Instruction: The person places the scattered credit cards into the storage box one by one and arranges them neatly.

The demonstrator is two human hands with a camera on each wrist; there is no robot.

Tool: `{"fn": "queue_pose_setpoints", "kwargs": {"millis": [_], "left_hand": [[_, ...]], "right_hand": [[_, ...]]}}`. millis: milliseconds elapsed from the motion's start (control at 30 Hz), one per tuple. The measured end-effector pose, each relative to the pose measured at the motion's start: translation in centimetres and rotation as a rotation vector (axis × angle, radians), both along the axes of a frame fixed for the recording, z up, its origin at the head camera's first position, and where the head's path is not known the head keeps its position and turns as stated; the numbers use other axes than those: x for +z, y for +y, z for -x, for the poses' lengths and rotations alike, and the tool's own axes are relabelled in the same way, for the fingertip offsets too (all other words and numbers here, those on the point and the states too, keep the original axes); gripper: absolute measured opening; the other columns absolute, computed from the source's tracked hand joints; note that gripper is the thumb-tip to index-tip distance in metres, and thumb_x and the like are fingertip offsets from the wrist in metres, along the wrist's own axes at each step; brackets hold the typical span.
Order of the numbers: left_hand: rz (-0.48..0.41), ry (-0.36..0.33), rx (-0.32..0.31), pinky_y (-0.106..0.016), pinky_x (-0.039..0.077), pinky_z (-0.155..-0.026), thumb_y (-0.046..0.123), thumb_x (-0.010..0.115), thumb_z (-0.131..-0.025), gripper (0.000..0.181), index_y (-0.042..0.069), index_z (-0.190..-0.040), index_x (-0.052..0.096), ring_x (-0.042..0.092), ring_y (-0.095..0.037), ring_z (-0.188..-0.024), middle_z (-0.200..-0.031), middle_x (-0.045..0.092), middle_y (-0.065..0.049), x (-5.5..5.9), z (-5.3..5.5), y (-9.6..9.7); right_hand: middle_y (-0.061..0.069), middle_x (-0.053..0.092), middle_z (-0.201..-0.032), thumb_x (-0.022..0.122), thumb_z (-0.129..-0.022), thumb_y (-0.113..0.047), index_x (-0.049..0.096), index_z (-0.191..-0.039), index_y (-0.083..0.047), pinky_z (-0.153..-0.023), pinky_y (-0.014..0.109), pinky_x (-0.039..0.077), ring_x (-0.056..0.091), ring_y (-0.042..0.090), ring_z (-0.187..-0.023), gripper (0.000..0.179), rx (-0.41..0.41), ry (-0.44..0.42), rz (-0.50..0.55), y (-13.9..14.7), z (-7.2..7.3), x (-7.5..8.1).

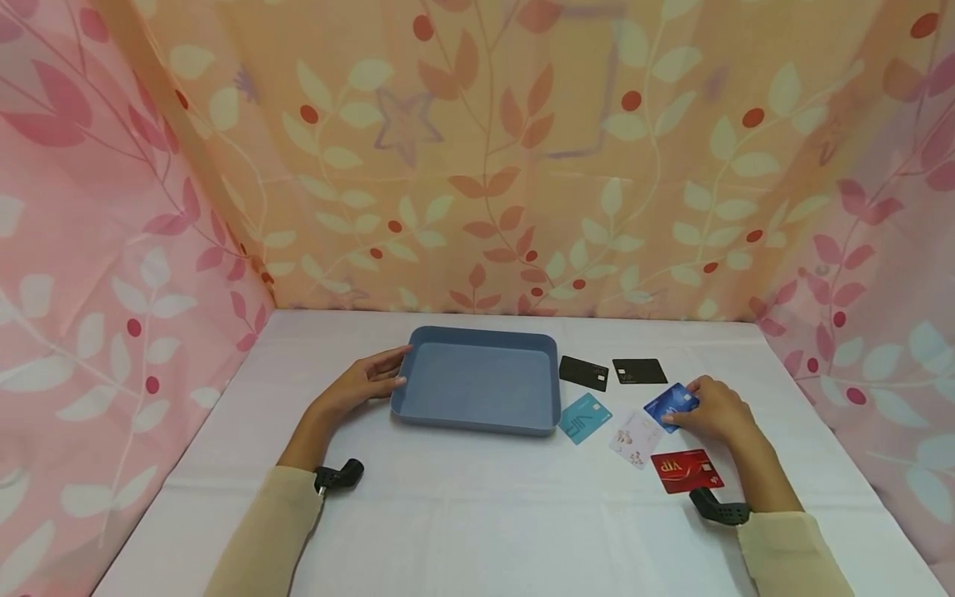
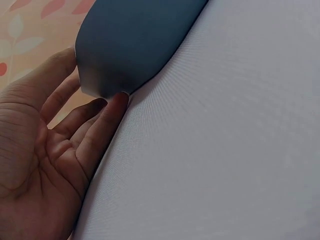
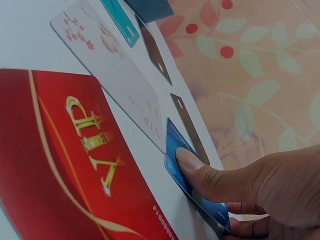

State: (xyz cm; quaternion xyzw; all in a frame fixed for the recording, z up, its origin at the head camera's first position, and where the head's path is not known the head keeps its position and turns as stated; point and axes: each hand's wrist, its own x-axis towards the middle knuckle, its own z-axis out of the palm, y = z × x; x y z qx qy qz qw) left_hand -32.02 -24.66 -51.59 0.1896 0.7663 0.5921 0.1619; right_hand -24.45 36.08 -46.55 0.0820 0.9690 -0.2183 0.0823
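Observation:
A blue-grey rectangular tray (image 1: 477, 385) lies on the white table, its left end touched by the fingertips of my left hand (image 1: 366, 380). In the left wrist view, the fairly straight fingers of that hand (image 2: 55, 135) meet the tray's outer wall (image 2: 130, 45). At the right, my right hand (image 1: 719, 410) pinches a blue card (image 1: 669, 405). The right wrist view has the thumb on top of this card (image 3: 172, 157) and fingers at its underside; the card tilts. Close by lie a red VIP card (image 1: 686, 471) and a pale flowered card (image 1: 636, 439).
Between tray and right hand lie a teal VIP card (image 1: 585, 418) and two black cards, one nearer the tray (image 1: 584, 373) and another (image 1: 639, 371) farther right. Flowered cloth (image 1: 485, 166) hangs behind the table and along both sides.

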Motion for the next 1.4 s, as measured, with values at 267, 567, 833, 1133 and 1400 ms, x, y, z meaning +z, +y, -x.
{"fn": "queue_pose_setpoints", "kwargs": {"millis": [267, 567, 833, 1133, 1400], "left_hand": [[-0.009, 0.008, -0.005, -0.034, 0.05, -0.103, 0.02, 0.071, -0.097, 0.068, 0.021, -0.157, 0.04, 0.031, -0.033, -0.149, -0.164, 0.031, -0.009, 0.0, -0.1, -0.1], [-0.016, 0.002, 0.01, -0.032, 0.051, -0.102, 0.021, 0.072, -0.097, 0.068, 0.019, -0.157, 0.04, 0.032, -0.033, -0.149, -0.163, 0.033, -0.01, 0.0, -0.2, 0.2], [-0.024, 0.002, 0.002, -0.035, 0.049, -0.104, 0.02, 0.072, -0.097, 0.067, 0.019, -0.157, 0.041, 0.032, -0.033, -0.149, -0.164, 0.033, -0.009, -0.1, -0.2, 0.1], [-0.029, 0.006, 0.001, -0.034, 0.049, -0.104, 0.018, 0.072, -0.097, 0.066, 0.021, -0.156, 0.043, 0.034, -0.032, -0.148, -0.163, 0.035, -0.007, 0.0, -0.2, -0.1], [-0.041, -0.001, 0.008, -0.03, 0.049, -0.103, 0.019, 0.074, -0.096, 0.07, 0.013, -0.157, 0.041, 0.036, -0.03, -0.147, -0.161, 0.037, -0.007, 0.1, -0.3, 0.1]], "right_hand": [[0.031, 0.058, -0.103, 0.08, -0.087, -0.033, 0.054, -0.116, 0.013, -0.082, 0.057, 0.052, 0.052, 0.044, -0.097, 0.06, -0.017, 0.026, 0.111, 1.8, -0.2, 0.2], [0.014, 0.062, -0.087, 0.07, -0.096, -0.022, 0.058, -0.111, 0.016, -0.064, 0.029, 0.051, 0.055, 0.027, -0.082, 0.043, 0.027, 0.034, 0.216, 4.3, -0.4, 0.2], [0.007, 0.06, -0.083, 0.061, -0.103, -0.022, 0.057, -0.118, 0.012, -0.063, 0.028, 0.055, 0.057, 0.02, -0.075, 0.037, 0.079, -0.041, 0.425, 6.1, -0.7, 0.1], [0.005, 0.064, -0.092, 0.06, -0.104, -0.029, 0.055, -0.118, 0.009, -0.073, 0.028, 0.059, 0.065, 0.023, -0.082, 0.041, 0.077, -0.003, 0.571, 5.3, -0.7, 1.5], [0.006, 0.065, -0.099, 0.059, -0.104, -0.031, 0.052, -0.122, 0.009, -0.078, 0.028, 0.061, 0.071, 0.022, -0.083, 0.044, 0.08, 0.061, 0.649, 2.4, -0.8, 3.3]]}}
